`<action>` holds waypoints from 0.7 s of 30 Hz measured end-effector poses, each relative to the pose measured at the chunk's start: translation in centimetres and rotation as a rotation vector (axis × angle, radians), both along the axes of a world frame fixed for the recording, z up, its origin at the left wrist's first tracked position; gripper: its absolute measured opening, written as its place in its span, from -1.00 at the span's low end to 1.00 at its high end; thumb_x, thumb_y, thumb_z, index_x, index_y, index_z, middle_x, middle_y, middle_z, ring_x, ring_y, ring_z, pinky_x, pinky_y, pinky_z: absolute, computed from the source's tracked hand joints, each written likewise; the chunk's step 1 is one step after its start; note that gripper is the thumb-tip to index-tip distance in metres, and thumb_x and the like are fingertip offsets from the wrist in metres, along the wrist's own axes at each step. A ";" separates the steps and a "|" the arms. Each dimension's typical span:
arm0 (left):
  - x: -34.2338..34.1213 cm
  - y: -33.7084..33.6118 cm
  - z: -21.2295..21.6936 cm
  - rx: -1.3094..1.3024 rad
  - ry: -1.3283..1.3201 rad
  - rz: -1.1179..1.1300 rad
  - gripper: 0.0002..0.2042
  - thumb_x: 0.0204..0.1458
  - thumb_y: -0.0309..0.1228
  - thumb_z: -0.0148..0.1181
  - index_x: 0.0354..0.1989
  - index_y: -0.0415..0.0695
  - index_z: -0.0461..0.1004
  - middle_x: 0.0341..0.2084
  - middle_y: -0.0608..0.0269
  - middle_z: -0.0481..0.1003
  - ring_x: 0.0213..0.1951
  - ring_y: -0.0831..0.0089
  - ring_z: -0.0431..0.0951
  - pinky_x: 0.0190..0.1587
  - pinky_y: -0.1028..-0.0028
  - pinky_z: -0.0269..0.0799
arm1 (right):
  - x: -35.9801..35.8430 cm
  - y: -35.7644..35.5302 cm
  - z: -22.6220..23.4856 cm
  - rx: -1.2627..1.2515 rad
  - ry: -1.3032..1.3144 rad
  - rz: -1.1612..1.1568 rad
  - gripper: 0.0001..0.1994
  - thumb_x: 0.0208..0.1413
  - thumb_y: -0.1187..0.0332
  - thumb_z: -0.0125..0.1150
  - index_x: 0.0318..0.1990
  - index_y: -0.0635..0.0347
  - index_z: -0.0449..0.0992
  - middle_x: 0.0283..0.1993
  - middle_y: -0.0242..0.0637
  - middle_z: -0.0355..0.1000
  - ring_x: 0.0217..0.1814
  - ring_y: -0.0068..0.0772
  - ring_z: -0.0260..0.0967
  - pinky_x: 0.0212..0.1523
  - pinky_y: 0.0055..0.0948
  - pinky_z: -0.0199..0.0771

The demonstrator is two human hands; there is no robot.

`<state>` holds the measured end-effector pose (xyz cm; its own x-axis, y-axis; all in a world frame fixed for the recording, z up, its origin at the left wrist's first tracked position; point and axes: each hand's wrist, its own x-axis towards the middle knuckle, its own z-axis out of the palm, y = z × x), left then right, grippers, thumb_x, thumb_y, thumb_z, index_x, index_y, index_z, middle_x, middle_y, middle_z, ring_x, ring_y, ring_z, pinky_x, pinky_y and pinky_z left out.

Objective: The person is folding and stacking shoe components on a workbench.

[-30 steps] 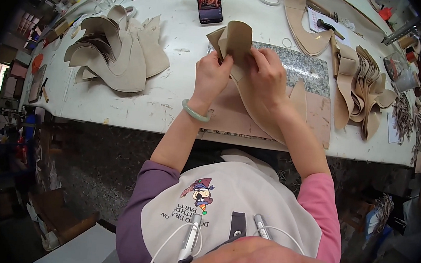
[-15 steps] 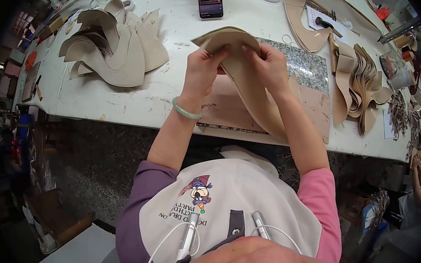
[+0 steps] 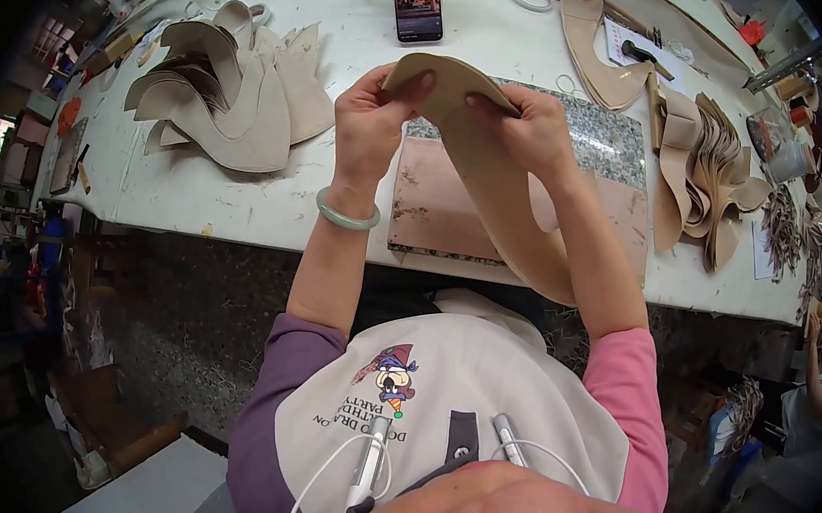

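Curved tan leather-like piece (image 3: 496, 178), apparently mid-handling, is pinched between left hand (image 3: 372, 121) and right hand (image 3: 539, 136), fanned grey-beige stack (image 3: 250, 140) left of the grip, layered tan stack (image 3: 673, 177) right, finished or waiting unclear.

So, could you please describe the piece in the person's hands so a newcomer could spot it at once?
On the white table, find the pinkish board at the near edge. Over it, the left hand and right hand hold up a long, curved tan piece. Unlike the left pile and right pile, it is being held.
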<state>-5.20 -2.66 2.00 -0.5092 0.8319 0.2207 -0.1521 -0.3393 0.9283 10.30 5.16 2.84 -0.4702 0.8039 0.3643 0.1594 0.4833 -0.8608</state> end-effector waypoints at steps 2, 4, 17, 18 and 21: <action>-0.3 -0.1 0.3 0.083 -0.061 0.013 -0.81 0.01 -0.50 0.30 -0.23 -0.34 0.55 -0.44 0.21 0.55 -0.47 0.59 0.45 -0.37 0.66 0.43 | 0.0 -0.1 0.1 0.019 0.017 0.004 -0.85 0.02 0.44 0.21 -0.25 0.25 0.59 -0.48 -0.35 0.52 -0.54 -0.54 0.29 -0.48 -0.59 0.30; -0.6 -0.3 0.4 0.043 -0.129 -0.020 -0.81 0.01 -0.52 0.30 -0.21 -0.32 0.55 -0.43 0.23 0.55 -0.45 0.60 0.45 -0.36 0.67 0.43 | 0.1 -0.1 0.0 0.048 -0.025 0.018 -0.86 0.00 0.47 0.21 -0.26 0.24 0.60 -0.48 -0.35 0.52 -0.54 -0.54 0.29 -0.48 -0.59 0.31; -1.0 -1.4 1.0 0.045 0.139 -0.101 -0.82 0.04 -0.61 0.22 -0.16 -0.28 0.54 -0.40 0.28 0.57 -0.43 0.61 0.48 -0.32 0.68 0.45 | -1.0 0.5 0.8 0.437 0.110 0.118 -0.81 -0.07 0.63 0.19 -0.29 0.21 0.59 -0.40 -0.34 0.53 -0.49 -0.51 0.36 -0.49 -0.57 0.32; -1.2 -1.7 1.4 0.010 0.192 -0.114 -0.82 0.03 -0.63 0.22 -0.16 -0.28 0.54 -0.39 0.27 0.57 -0.43 0.61 0.48 -0.32 0.68 0.46 | -0.9 0.6 1.1 0.470 0.083 0.143 -0.80 -0.07 0.63 0.19 -0.26 0.20 0.58 -0.37 -0.33 0.53 -0.47 -0.50 0.37 -0.47 -0.56 0.34; -1.7 -2.5 2.1 -0.096 0.349 -0.150 -0.80 0.00 -0.68 0.21 -0.17 -0.29 0.54 -0.37 0.25 0.58 -0.42 0.61 0.48 -0.32 0.68 0.46 | -0.9 0.5 1.7 0.568 -0.002 0.218 -0.75 -0.06 0.62 0.19 -0.18 0.20 0.55 -0.28 -0.31 0.54 -0.41 -0.45 0.41 -0.40 -0.54 0.39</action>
<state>-6.88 -5.20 4.14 -0.2880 0.9167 0.2769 0.1370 -0.2468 0.9593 9.45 5.70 4.58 -0.6033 0.3688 0.7071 0.0060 0.8887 -0.4585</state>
